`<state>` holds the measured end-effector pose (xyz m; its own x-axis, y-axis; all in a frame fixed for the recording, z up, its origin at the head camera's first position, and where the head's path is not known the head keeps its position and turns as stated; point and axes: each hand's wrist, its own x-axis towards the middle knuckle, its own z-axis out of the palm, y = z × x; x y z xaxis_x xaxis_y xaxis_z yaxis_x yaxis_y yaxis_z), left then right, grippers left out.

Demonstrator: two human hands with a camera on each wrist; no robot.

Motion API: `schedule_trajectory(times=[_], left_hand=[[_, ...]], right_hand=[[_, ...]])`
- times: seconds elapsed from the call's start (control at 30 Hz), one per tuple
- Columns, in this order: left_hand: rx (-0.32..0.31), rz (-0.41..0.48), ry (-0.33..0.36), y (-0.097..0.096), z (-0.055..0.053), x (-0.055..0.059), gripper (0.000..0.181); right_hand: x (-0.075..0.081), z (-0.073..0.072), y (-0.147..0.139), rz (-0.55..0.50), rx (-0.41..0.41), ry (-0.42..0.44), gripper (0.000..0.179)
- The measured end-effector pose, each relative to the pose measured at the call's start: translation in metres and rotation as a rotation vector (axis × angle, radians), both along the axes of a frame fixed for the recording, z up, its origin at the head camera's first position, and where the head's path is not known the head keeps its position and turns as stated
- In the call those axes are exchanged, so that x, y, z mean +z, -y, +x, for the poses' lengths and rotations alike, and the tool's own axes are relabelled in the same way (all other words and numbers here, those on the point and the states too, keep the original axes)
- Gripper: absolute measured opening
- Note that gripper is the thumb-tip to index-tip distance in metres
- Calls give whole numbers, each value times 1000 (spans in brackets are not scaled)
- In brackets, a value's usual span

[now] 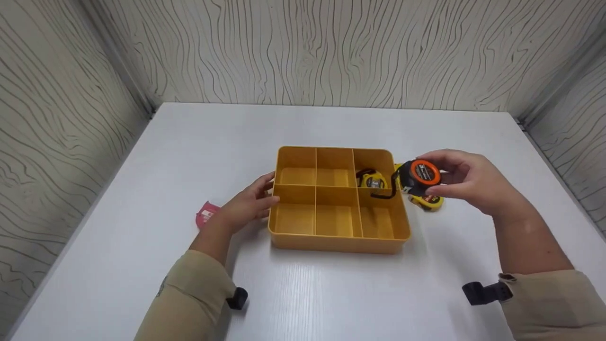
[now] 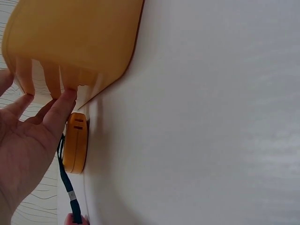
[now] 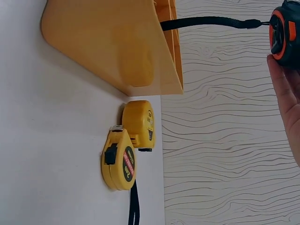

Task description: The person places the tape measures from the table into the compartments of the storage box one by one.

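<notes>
My right hand (image 1: 473,182) holds a black and orange tape measure (image 1: 421,176) in the air above the right wall of the yellow divided box (image 1: 341,244). Its black wrist strap (image 3: 211,21) hangs over the box's right-hand compartments. Fingertips of my left hand (image 1: 246,203) touch the box's left outer wall, as the left wrist view also shows. In the back right compartment lies a yellow tape measure (image 1: 374,181). Two more yellow tape measures, one nearer (image 3: 119,161) and one beside the wall (image 3: 140,122), lie to the right of the box.
A pink object (image 1: 206,215) lies left of the box, partly hidden by my left wrist. An orange-yellow tape measure (image 2: 76,145) with a dark strap (image 2: 70,192) stands close to my left hand. Patterned panels (image 1: 307,52) enclose the white table (image 1: 303,289) at the back and sides.
</notes>
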<state>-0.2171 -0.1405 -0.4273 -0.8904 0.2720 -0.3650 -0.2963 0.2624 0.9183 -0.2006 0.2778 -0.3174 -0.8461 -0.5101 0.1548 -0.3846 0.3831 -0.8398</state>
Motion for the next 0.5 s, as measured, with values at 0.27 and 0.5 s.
schedule_trajectory(times=[0.27,0.5], left_hand=[[13,-15,10,-1,1,1,70],[-4,11,3,0,1,2,70]], right_hand=[[-19,0,8,-22,-18,114,52],[-30,-1,15,-2,-50,172,54]])
